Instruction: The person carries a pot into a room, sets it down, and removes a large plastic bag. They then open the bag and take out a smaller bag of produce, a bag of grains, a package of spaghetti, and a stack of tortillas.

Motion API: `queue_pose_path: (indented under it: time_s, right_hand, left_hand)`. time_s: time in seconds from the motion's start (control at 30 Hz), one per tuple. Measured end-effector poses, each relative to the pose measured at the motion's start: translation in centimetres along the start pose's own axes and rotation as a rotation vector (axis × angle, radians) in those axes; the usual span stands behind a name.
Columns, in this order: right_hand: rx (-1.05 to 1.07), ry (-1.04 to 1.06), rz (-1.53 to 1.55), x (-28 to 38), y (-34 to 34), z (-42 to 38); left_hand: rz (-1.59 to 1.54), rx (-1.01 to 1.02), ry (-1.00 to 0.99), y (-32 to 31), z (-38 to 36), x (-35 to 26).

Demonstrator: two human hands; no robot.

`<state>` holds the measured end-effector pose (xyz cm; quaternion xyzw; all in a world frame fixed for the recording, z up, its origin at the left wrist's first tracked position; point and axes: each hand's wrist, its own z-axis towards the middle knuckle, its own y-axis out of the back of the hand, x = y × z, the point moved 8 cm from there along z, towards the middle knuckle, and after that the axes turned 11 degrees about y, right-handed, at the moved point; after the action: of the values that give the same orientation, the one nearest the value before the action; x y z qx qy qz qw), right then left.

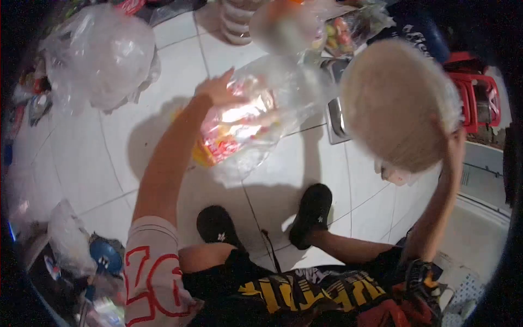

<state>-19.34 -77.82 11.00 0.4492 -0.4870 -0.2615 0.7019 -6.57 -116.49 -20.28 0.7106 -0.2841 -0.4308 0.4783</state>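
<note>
My right hand (453, 139) grips the right edge of a large round beige disc (397, 103), which is raised over the floor. Its outline is a little blurred, and clear plastic shows along its right rim. Out in front, my left hand (220, 91) reaches to a clear plastic bag (256, 117) with shiny red, yellow and pink printing. The fingers are stretched out along the upper left side of this bag, their tips partly covered by glare and film. The bag lies on the white tiles between my feet and the objects at the back.
A big bulging clear plastic bag (117, 57) sits at the upper left. Beside the disc is a metal tray (338, 128); red plastic crates (479, 98) stand at the far right. My black shoes (313, 215) are on the tiled floor. Bags and a blue round object (105, 253) crowd the lower left.
</note>
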Motion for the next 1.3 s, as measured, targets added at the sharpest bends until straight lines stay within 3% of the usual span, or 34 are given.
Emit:
queue_pose_path:
  time_s: [0.07, 0.17, 0.2, 0.23, 0.27, 0.33, 0.4, 0.43, 0.47, 0.5, 0.53, 0.57, 0.63, 0.7, 0.77, 0.8, 0.83, 0.87, 0.9, 0.97, 1.0, 1.07, 1.2, 1.27, 1.3]
  right_hand:
    - [0.06, 0.005, 0.021, 0.4, -3.7, -2.6]
    - [0.147, -0.428, -0.117, -1.5, -10.3, -7.1]
    - [0.101, -0.256, -0.019, -4.2, -13.5, -8.8]
    - [0.219, -0.62, 0.177, -8.4, -17.8, -12.3]
    - [0.075, -0.777, 0.237, -13.8, -21.4, -16.3]
    - [-0.002, -0.876, 0.551, -17.4, -25.5, -22.4]
    - [-0.02, -0.904, 0.57, -17.3, -27.3, -25.3]
    - [0.076, -0.891, 0.681, -15.1, -27.4, -24.3]
    - [0.254, -0.891, 0.568, -12.6, -26.8, -23.0]
    - [0.4, -0.657, 0.781, -12.9, -29.3, -22.2]
    - [0.505, -0.621, 0.44, -12.9, -29.3, -20.9]
    - [0.445, -0.478, -0.029, -13.7, -29.5, -19.9]
    - [0.315, -0.332, -0.208, -6.1, -25.5, -14.0]
    - [0.062, 0.002, 0.027, -3.7, -25.2, -8.9]
    - [0.021, 0.105, 0.189, 3.0, -24.2, -4.8]
    - [0.044, 0.183, 0.373, 5.5, -25.1, -3.3]
    - [0.062, 0.257, 0.556, 8.0, -25.9, -2.3]
    - [0.117, 0.221, 0.585, 10.4, -26.6, -1.7]
    - [0.191, 0.315, 0.683, 13.1, -27.7, -1.2]
    - [0.286, 0.504, 0.724, 17.8, -29.9, -0.5]
    - [0.298, 0.506, 0.737, 18.6, -31.6, 0.3]
    - [0.667, 0.261, 0.745, 18.3, -38.7, 0.0]
    - [0.589, 0.327, 0.511, 18.0, -44.1, -1.4]
    - [0.607, -0.64, 1.321, 15.4, -47.6, -4.7]
    - [0.645, -0.784, 1.567, 15.9, -48.7, -5.7]
  left_hand:
    - [-0.206, 0.272, -0.003, -3.5, 0.7, 0.1]
    - [-0.279, 0.363, 0.108, -4.9, 1.0, 1.7]
    - [-0.257, 0.381, 0.129, -5.1, 0.6, 1.8]
    - [-0.231, 0.383, 0.175, -4.5, -0.5, 2.0]
    - [-0.211, 0.382, 0.227, -3.9, -1.3, 2.3]
    - [-0.336, 0.429, 0.153, -6.6, -1.4, 5.3]
    - [-0.461, 0.517, 0.092, -8.1, -3.1, 7.1]
    - [-0.43, 0.5, 0.208, -7.0, -3.9, 8.7]
    - [-0.395, 0.475, 0.322, -5.5, -4.5, 10.3]
    - [-0.386, 0.48, 0.325, -4.1, -4.8, 11.2]
    - [-0.371, 0.485, 0.36, -2.8, -5.2, 12.3]
    - [-0.36, 0.487, 0.404, -1.5, -5.7, 13.5]
    - [-0.365, 0.417, 0.207, 1.4, -5.8, 13.8]
    - [-0.259, 0.367, 0.103, 2.9, -6.1, 15.2]
    - [0.022, 0.381, 0.171, 4.7, -6.8, 15.4]
    - [0.025, 0.382, 0.191, 4.5, -7.7, 15.7]
    - [-0.037, 0.218, 0.19, 5.6, -8.1, 15.7]
    - [-0.097, 0.053, 0.185, 6.8, -8.5, 15.5]
    - [-0.093, 0.052, 0.198, 6.7, -9.3, 15.2]
    - [-0.082, -0.212, 0.235, 8.6, -11.5, 15.1]
    - [-0.072, -0.209, 0.251, 8.5, -12.7, 15.4]
    - [-0.154, -0.335, 0.229, 9.4, -15.4, 16.0]
    - [-0.109, -0.442, 0.449, 8.2, -19.7, 21.2]
    - [-0.191, -0.572, 0.739, 7.3, -22.7, 25.9]
    - [-0.351, -0.576, 0.878, 6.6, -23.9, 27.6]
